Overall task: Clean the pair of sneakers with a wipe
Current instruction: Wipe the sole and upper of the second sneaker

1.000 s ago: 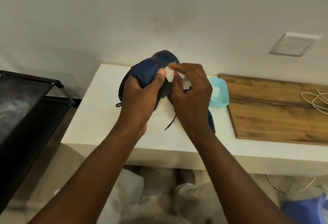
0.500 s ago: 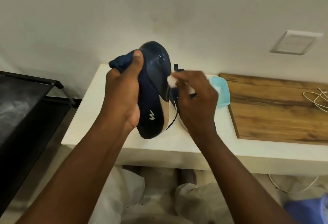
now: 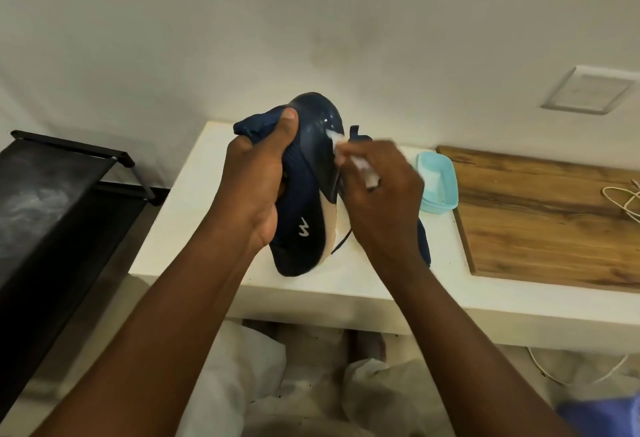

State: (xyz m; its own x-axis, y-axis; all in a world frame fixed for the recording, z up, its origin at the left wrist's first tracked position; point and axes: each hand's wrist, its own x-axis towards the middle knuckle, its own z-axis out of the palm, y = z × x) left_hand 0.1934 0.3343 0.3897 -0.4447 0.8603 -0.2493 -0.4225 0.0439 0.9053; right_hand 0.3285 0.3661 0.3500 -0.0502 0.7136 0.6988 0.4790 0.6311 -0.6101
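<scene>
A navy sneaker (image 3: 306, 208) with a pale sole edge and a small white logo is held up on end above the white counter (image 3: 180, 228). My left hand (image 3: 258, 190) grips its upper, thumb over the fabric near the top. My right hand (image 3: 377, 201) pinches a white wipe (image 3: 341, 145) against the glossy dark sole near its upper end; this hand is motion-blurred. The second navy sneaker (image 3: 424, 239) lies on the counter behind my right hand, mostly hidden. A dark lace hangs below the held shoe.
A light blue tub (image 3: 438, 180) sits on the counter beside a wooden board (image 3: 540, 221) with white cable (image 3: 623, 201) at its right. A black rack (image 3: 52, 201) stands at the left. Crumpled white bags lie under the counter. A wall plate (image 3: 588, 93) is at the right.
My left hand has turned the sneaker so its sole faces right and lifted it. My right hand has moved the wipe from the upper to the sole.
</scene>
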